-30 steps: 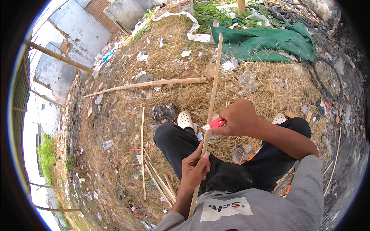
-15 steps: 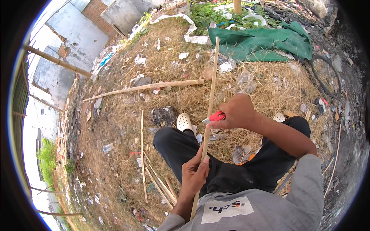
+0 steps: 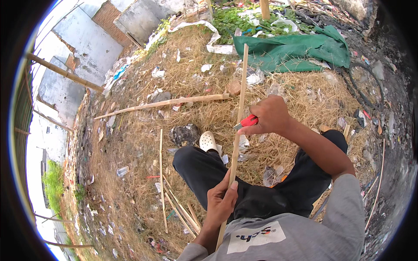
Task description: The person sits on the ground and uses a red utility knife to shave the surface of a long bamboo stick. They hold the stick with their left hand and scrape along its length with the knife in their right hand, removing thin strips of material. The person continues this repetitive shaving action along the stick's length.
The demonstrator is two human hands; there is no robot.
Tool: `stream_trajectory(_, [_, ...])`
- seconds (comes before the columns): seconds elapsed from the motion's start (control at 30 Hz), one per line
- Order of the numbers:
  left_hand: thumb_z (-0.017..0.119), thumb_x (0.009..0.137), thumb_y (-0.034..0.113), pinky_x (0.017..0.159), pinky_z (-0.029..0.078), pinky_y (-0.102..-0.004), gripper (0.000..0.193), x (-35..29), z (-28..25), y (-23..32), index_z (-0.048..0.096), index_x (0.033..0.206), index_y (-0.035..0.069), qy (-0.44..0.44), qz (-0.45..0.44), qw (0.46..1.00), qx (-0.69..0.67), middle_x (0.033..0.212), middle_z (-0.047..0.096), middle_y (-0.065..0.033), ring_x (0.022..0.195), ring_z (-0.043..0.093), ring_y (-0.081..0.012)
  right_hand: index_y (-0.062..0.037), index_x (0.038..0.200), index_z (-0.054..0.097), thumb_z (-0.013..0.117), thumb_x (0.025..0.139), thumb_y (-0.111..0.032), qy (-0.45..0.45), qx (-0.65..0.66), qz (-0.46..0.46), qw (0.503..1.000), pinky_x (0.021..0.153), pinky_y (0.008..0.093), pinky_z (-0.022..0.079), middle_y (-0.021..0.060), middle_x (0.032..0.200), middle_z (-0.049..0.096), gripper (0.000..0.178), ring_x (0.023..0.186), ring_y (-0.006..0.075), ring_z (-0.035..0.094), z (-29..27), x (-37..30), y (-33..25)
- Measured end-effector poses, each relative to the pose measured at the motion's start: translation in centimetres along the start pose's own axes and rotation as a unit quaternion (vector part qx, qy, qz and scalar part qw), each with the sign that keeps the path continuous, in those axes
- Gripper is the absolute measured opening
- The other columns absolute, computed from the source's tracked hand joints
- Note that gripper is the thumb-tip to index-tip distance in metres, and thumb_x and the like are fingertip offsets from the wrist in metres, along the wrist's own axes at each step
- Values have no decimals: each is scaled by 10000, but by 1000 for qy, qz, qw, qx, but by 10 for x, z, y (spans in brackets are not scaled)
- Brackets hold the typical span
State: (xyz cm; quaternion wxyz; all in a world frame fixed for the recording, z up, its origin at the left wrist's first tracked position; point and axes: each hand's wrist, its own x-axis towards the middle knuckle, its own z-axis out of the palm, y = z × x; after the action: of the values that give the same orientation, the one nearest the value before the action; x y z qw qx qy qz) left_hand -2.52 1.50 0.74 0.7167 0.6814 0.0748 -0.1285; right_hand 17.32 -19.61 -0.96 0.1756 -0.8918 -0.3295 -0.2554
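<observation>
A long, narrow bamboo strip [image 3: 242, 93] slants up from my lap and away from me. My left hand [image 3: 221, 199] is wrapped round its lower part, thumb lying along the strip, close to my waist. In my right hand [image 3: 271, 116] is a red-handled utility knife [image 3: 249, 121], held in a closed fist. The knife's short metal blade rests against the strip's right side, about halfway up, and my right thumb lies just below it by the strip.
More thin bamboo strips [image 3: 179, 209] lie on dry grass to my left. A thicker bamboo piece [image 3: 174, 102] lies farther ahead. Beyond are a green tarp [image 3: 296, 52] and a brick [image 3: 234, 87]. A dark charred lump [image 3: 184, 135] sits by my white clog [image 3: 208, 141]. Litter is scattered around.
My right hand has moved a little farther away along the strip with the knife, up from nearer my left hand. My left hand keeps its hold in nearly the same place.
</observation>
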Motion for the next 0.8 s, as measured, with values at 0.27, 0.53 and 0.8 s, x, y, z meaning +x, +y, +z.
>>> stream_trajectory(0.27, [519, 1001, 159, 381, 297, -187, 468, -11, 2, 4, 418, 1439, 31, -6, -31, 999, -14, 568, 447, 26, 437, 386, -30, -123, 512, 618, 608, 619, -841, 50, -64, 1, 997, 397, 352, 389, 28, 405, 461, 726, 357, 236, 493, -2, 14, 35])
stream_trajectory(0.53, [560, 984, 151, 393, 299, -200, 486, -38, 1, -7, 423, 1434, 29, -43, -72, 995, -45, 578, 453, 35, 453, 381, -32, -67, 525, 543, 478, 807, -775, 72, -65, 252, 963, 462, 445, 405, 129, 482, 503, 765, 481, 331, 550, -5, 34, 101])
stream_trajectory(0.8, [563, 988, 144, 424, 304, -190, 462, -39, -2, -22, 453, 1432, 79, -66, -92, 991, -77, 590, 454, 48, 474, 381, -19, -35, 518, 359, 408, 841, -799, 93, 91, 430, 893, 471, 399, 238, 37, 475, 278, 831, 463, 178, 311, -33, 11, 161])
